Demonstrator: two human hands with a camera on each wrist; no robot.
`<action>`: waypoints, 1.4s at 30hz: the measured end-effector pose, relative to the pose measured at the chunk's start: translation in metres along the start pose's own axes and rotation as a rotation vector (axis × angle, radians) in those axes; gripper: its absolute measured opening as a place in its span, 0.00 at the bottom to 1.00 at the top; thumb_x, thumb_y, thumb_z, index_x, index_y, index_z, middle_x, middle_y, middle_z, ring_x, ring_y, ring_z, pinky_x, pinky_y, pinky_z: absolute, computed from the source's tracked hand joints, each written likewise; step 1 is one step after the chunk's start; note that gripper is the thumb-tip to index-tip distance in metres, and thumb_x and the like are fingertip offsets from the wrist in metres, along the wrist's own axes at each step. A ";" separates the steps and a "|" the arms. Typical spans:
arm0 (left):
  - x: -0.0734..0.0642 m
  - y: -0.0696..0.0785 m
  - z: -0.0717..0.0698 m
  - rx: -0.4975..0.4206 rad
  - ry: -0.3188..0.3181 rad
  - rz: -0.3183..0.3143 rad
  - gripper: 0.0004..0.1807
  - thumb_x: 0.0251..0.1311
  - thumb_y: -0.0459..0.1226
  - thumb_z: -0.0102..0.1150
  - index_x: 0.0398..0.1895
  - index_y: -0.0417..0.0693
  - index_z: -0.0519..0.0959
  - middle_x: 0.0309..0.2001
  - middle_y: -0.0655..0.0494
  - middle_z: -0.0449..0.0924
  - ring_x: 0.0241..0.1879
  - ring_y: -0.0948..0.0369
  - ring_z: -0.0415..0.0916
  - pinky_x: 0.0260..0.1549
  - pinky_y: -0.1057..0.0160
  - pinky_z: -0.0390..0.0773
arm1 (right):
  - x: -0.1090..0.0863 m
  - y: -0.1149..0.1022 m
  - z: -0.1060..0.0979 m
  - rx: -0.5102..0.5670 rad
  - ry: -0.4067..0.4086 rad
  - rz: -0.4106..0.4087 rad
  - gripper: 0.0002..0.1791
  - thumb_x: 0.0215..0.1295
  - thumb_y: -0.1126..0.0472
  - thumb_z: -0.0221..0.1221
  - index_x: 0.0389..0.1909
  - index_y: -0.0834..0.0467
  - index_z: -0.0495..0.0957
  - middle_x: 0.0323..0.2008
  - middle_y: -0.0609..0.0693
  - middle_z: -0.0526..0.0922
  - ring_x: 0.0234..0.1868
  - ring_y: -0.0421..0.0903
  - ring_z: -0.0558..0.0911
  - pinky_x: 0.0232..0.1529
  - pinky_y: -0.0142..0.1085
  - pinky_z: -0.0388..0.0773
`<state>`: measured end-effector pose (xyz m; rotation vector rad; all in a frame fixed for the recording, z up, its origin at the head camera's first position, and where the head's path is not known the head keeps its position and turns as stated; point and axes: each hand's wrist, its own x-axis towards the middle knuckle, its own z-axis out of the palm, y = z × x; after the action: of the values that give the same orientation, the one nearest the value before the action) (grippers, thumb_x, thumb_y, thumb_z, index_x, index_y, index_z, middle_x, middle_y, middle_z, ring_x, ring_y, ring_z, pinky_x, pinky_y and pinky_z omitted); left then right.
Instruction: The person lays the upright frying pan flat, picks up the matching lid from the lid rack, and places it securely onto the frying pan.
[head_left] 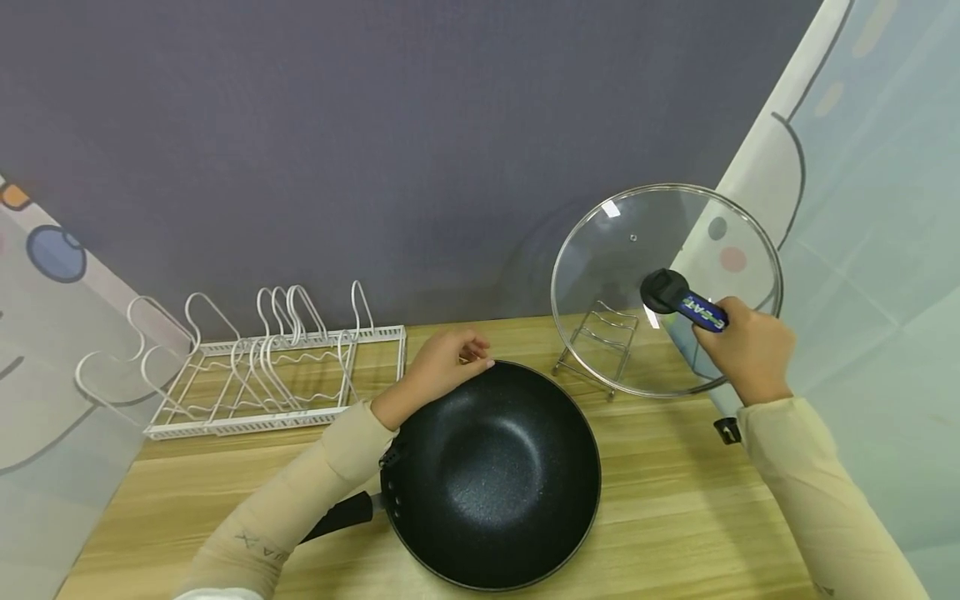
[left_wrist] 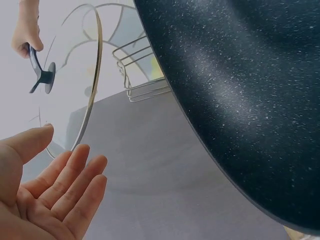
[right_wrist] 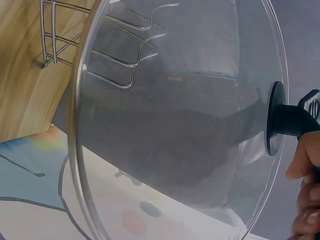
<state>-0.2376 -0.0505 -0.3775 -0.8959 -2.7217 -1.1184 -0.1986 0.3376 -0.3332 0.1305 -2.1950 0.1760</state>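
In the head view, a black wok [head_left: 495, 479] sits on the wooden table, its dark handle [head_left: 341, 517] pointing to the lower left, partly under my left forearm. My left hand [head_left: 447, 361] hovers by the wok's far rim. The left wrist view shows that hand's fingers [left_wrist: 82, 202] loosely extended, thumb apart, nothing held. At the right, my right hand [head_left: 752, 348] grips the upright black handle [head_left: 678, 300] of a large glass lid [head_left: 600, 258]. The lid is tilted and held up off the table, as the right wrist view also shows.
A white wire dish rack [head_left: 273, 421] stands at the left. Behind and below the lid is a small metal rack [head_left: 570, 358], partly seen through the glass. A small black object [head_left: 727, 430] lies near the right wall. A grey panel [head_left: 420, 167] rises at the back.
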 end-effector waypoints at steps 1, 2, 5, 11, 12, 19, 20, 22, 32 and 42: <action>-0.002 -0.001 -0.001 0.009 -0.002 0.002 0.12 0.59 0.42 0.61 0.43 0.46 0.79 0.37 0.56 0.84 0.38 0.61 0.82 0.40 0.61 0.79 | 0.000 0.000 0.000 -0.002 -0.001 -0.001 0.08 0.45 0.65 0.58 0.24 0.67 0.77 0.12 0.62 0.75 0.07 0.52 0.64 0.08 0.41 0.53; -0.004 -0.001 -0.001 0.010 -0.003 0.006 0.12 0.59 0.41 0.61 0.43 0.46 0.79 0.37 0.56 0.84 0.37 0.61 0.81 0.40 0.61 0.80 | 0.000 0.000 -0.001 -0.003 -0.003 -0.001 0.08 0.44 0.65 0.58 0.23 0.67 0.77 0.12 0.62 0.76 0.07 0.51 0.63 0.08 0.41 0.52; -0.011 -0.004 -0.003 0.018 -0.005 0.011 0.12 0.59 0.42 0.62 0.43 0.46 0.79 0.37 0.55 0.84 0.37 0.61 0.82 0.40 0.61 0.80 | -0.001 0.000 -0.001 -0.001 -0.009 0.003 0.08 0.44 0.64 0.58 0.23 0.67 0.77 0.12 0.61 0.76 0.07 0.51 0.64 0.08 0.40 0.52; -0.024 -0.006 -0.008 0.025 -0.022 -0.006 0.13 0.58 0.42 0.62 0.44 0.47 0.79 0.37 0.56 0.84 0.36 0.61 0.81 0.38 0.62 0.80 | -0.002 -0.002 -0.002 0.004 -0.022 0.009 0.08 0.44 0.64 0.59 0.23 0.66 0.77 0.11 0.61 0.76 0.07 0.51 0.64 0.08 0.39 0.51; -0.026 -0.007 -0.008 0.025 -0.021 -0.002 0.13 0.58 0.42 0.63 0.44 0.46 0.79 0.37 0.56 0.84 0.36 0.61 0.81 0.38 0.62 0.80 | -0.003 -0.003 -0.002 0.002 -0.024 0.007 0.08 0.44 0.64 0.60 0.23 0.66 0.77 0.11 0.61 0.76 0.07 0.50 0.64 0.08 0.39 0.51; -0.045 -0.010 -0.016 0.004 -0.066 -0.033 0.16 0.59 0.42 0.62 0.48 0.45 0.77 0.42 0.54 0.83 0.42 0.56 0.81 0.44 0.56 0.79 | -0.004 -0.005 -0.003 0.017 -0.038 -0.004 0.07 0.43 0.65 0.60 0.23 0.66 0.78 0.11 0.60 0.76 0.07 0.49 0.64 0.08 0.39 0.52; -0.048 -0.011 -0.017 0.004 -0.073 -0.038 0.17 0.59 0.42 0.62 0.49 0.45 0.77 0.42 0.53 0.83 0.44 0.55 0.81 0.45 0.55 0.79 | -0.004 -0.006 -0.003 0.022 -0.042 -0.002 0.08 0.43 0.65 0.61 0.23 0.66 0.78 0.11 0.60 0.76 0.07 0.50 0.64 0.08 0.39 0.52; -0.053 -0.012 -0.019 0.010 -0.088 -0.049 0.18 0.59 0.42 0.62 0.50 0.46 0.77 0.44 0.53 0.83 0.45 0.54 0.80 0.46 0.54 0.78 | -0.004 -0.006 -0.004 0.029 -0.046 -0.001 0.07 0.43 0.65 0.60 0.23 0.66 0.77 0.12 0.61 0.76 0.07 0.50 0.65 0.09 0.39 0.52; -0.083 -0.023 -0.028 0.138 -0.112 -0.095 0.18 0.57 0.43 0.63 0.48 0.44 0.77 0.44 0.52 0.82 0.48 0.53 0.79 0.46 0.52 0.77 | -0.005 -0.009 -0.007 0.039 -0.071 -0.001 0.07 0.42 0.65 0.60 0.22 0.66 0.77 0.12 0.61 0.76 0.08 0.51 0.66 0.09 0.39 0.53; -0.114 -0.040 -0.037 0.123 -0.091 -0.147 0.17 0.56 0.41 0.64 0.47 0.43 0.78 0.44 0.52 0.83 0.47 0.52 0.80 0.45 0.52 0.78 | -0.007 -0.012 -0.009 0.039 -0.116 0.003 0.07 0.41 0.66 0.62 0.23 0.66 0.76 0.12 0.61 0.76 0.08 0.50 0.65 0.09 0.38 0.53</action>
<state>-0.1699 -0.1537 -0.4060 -0.7595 -2.9349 -0.9405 -0.1855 0.3279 -0.3325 0.1625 -2.3077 0.2185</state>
